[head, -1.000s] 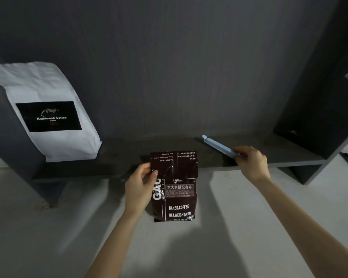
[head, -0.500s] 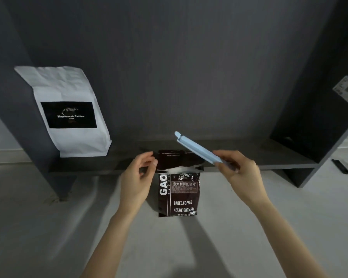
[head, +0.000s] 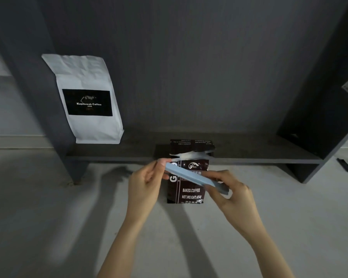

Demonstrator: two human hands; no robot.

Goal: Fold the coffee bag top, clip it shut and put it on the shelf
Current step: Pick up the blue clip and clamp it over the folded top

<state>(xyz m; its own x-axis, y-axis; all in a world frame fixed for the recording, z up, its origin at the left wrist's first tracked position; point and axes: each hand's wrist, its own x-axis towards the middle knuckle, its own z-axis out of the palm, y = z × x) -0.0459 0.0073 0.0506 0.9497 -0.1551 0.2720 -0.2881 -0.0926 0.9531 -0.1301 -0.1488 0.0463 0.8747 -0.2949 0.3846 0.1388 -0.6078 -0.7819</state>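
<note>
- Where things stand: both hands are on the blue clip [head: 196,178]. The left hand [head: 147,187] pinches its upper-left end between thumb and fingers [head: 162,161], the right hand [head: 232,194] is wrapped around the lower-right end. Nobody's holding the dark coffee bag [head: 190,189].
- The bag stands on the floor right in front of the shelf [head: 249,155], just behind the clip from this angle. Its top looks loose, with pale lining showing at the mouth, so I'd say the fold isn't locked in.
- Biggest risk imo: with no hand on it, that flap can spring open, and the clip then bites on one layer or crooked, leaving a gap.
- Can't tell if the clip is open or latched. If it needs prying apart, a sudden pop could send it out of the fingers.
- Poking at an unsupported bag could tip it, and an unsealed mouth means spilled coffee.
- The white coffee bag [head: 88,101] sits at the shelf's left end, well apart, so placing should be fine.
</note>
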